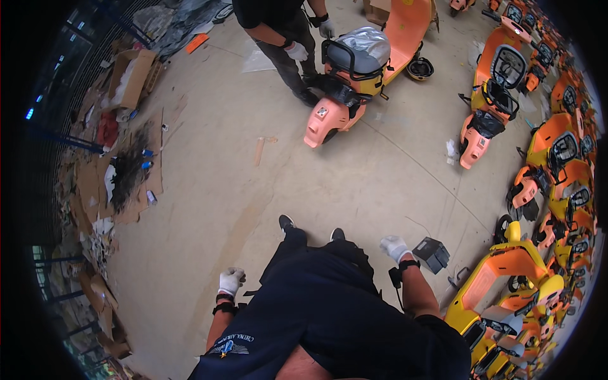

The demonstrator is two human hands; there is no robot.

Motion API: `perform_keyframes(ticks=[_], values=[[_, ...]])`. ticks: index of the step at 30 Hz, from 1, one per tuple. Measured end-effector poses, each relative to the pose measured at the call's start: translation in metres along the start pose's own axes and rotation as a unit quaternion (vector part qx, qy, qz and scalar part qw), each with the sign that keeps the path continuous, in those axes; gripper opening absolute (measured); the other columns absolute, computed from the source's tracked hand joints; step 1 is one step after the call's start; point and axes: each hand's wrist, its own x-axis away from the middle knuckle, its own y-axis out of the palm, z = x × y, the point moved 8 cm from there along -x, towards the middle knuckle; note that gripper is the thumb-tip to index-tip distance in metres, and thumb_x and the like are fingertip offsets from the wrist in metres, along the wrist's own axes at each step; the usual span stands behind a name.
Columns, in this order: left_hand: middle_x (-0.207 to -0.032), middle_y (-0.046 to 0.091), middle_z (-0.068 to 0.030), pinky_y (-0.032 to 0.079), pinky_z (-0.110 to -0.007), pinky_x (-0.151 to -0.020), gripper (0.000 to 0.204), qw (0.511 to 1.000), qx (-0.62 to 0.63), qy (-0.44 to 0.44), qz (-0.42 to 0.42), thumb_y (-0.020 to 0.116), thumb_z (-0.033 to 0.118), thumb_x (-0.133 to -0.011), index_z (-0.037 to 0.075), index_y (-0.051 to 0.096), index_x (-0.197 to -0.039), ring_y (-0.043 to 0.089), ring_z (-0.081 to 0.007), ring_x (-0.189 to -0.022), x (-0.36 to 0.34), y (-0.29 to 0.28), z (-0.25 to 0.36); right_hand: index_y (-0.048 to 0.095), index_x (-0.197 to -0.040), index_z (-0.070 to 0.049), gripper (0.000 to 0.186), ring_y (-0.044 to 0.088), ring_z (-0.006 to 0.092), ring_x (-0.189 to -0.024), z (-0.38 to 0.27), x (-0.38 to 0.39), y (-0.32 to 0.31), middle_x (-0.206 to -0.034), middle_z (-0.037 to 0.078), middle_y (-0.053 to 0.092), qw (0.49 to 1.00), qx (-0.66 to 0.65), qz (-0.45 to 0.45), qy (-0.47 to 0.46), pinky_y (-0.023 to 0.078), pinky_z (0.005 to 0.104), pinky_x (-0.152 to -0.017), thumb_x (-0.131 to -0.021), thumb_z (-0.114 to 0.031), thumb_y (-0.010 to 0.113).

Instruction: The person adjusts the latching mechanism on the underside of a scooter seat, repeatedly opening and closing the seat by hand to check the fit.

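My left hand (231,280), in a white glove, hangs at my left side above the floor. Its fingers are curled in and nothing shows in them. On the other side my right hand (394,247), also white-gloved, is held out with loosely extended fingers and no visible object in it. Closest to that hand is a dark grey box (432,254) with a thin cable, to its right; they look apart. Dark bands circle both my wrists. Ahead, an orange-and-yellow scooter (332,120) carries a silver-wrapped bundle (364,45) beside a black rack.
A person (278,38) in dark clothes and white gloves stands left of that scooter. Rows of orange and yellow scooters (481,136) line the right, one yellow-framed scooter (468,288) close by. A helmet (420,68) rests on the floor. Cardboard (136,79) and litter lie along the left.
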Motion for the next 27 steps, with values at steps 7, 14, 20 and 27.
perform_keyframes(ticks=[7,14,20,27], values=[[-0.072,0.064,-0.0054,0.048,-0.028,-0.054,0.014,1.000,0.023,0.003,0.005,0.060,0.017,-0.083,0.003,0.062,-0.085,0.062,-0.0149,-0.062,0.000,0.000,-0.008,0.065,-0.088,-0.005,0.022,0.062,0.0148,-0.065,-0.006,-0.006,0.002,-0.077,0.005,0.066,0.999,0.035,0.002,-0.004,0.047,0.0284,-0.057,-0.084,-0.025,0.056],[-0.074,0.065,-0.0074,0.049,-0.029,-0.053,0.014,0.999,0.052,-0.017,0.007,0.058,0.018,-0.084,0.004,0.060,-0.087,0.063,-0.0167,-0.063,-0.012,-0.009,-0.034,0.065,-0.089,-0.005,0.023,0.063,0.0153,-0.066,-0.012,-0.039,0.018,-0.078,0.006,0.066,0.996,0.087,-0.031,0.008,0.048,0.0286,-0.056,-0.082,-0.025,0.057],[-0.066,0.062,-0.0064,0.046,-0.027,-0.047,0.010,0.989,0.123,-0.017,0.075,0.054,-0.004,-0.070,0.003,0.060,-0.074,0.060,-0.0151,-0.056,-0.063,-0.030,-0.069,0.065,-0.090,-0.005,0.025,0.063,0.0149,-0.065,-0.103,-0.051,0.056,-0.079,0.006,0.067,0.983,0.172,-0.058,0.000,0.049,0.0279,-0.058,-0.082,-0.027,0.057],[-0.063,0.062,-0.0093,0.048,-0.032,-0.046,0.012,0.977,0.182,-0.061,0.087,0.049,-0.002,-0.074,0.003,0.060,-0.072,0.061,-0.0187,-0.054,-0.143,-0.076,-0.072,0.064,-0.096,-0.003,0.028,0.065,0.0150,-0.070,-0.211,-0.047,0.093,-0.085,0.006,0.068,0.979,0.193,-0.053,0.023,0.049,0.0283,-0.062,-0.084,-0.028,0.058]])
